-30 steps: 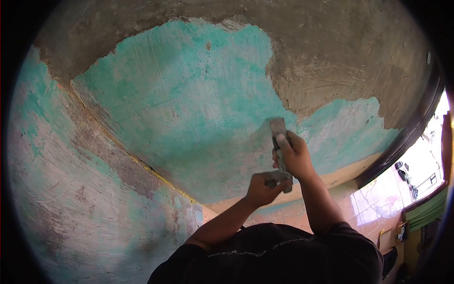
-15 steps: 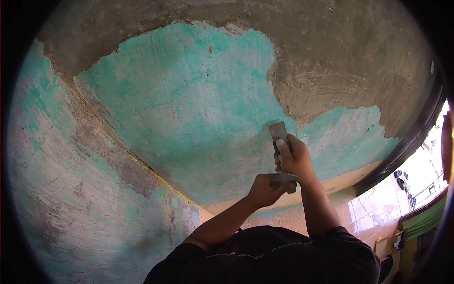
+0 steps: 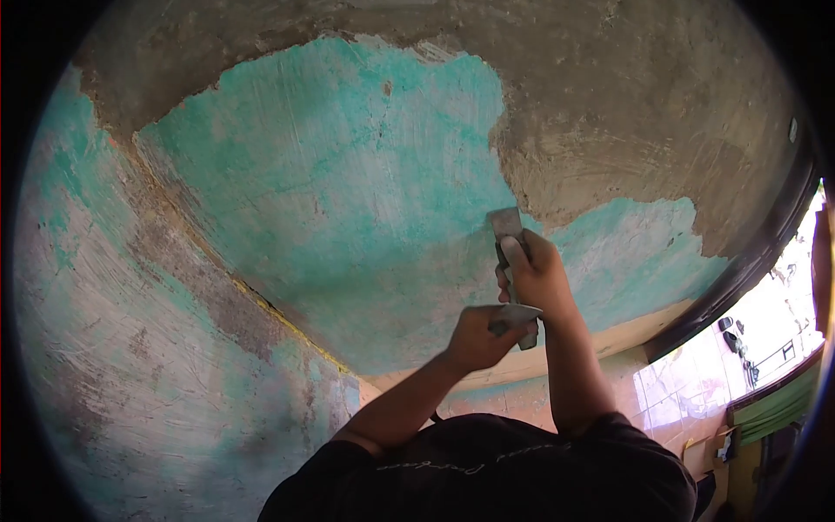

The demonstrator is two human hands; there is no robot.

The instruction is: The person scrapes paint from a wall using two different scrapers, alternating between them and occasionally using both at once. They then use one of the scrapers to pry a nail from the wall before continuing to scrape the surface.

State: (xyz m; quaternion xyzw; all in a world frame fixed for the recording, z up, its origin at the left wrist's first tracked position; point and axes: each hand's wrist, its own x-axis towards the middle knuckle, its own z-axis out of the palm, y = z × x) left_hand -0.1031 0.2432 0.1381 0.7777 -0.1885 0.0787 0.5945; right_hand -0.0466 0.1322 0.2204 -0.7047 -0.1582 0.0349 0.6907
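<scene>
In the head view my right hand [image 3: 539, 271] grips a scraper [image 3: 504, 223], its grey flat blade pointing up at the turquoise wall [image 3: 365, 174]. The thumb lies along the tool, and the blade tip overlaps worn paint just left of the bare cement edge. Lower and to the left, my left hand [image 3: 480, 337] is closed on a second flat-bladed tool that looks like a putty knife [image 3: 519, 313]. That blade points right, close by my right wrist. Fingers hide much of both handles.
Bare grey-brown cement [image 3: 609, 104] covers the upper wall with a ragged border. A scuffed side wall [image 3: 113, 339] meets it at a yellowish corner crack [image 3: 287, 324]. A dark frame [image 3: 739, 300] curves at right, beside a bright tiled floor [image 3: 687, 387] and green cloth [image 3: 777, 416].
Both hands and their tools have shifted slightly up and left in the view. Each hand keeps its grip.
</scene>
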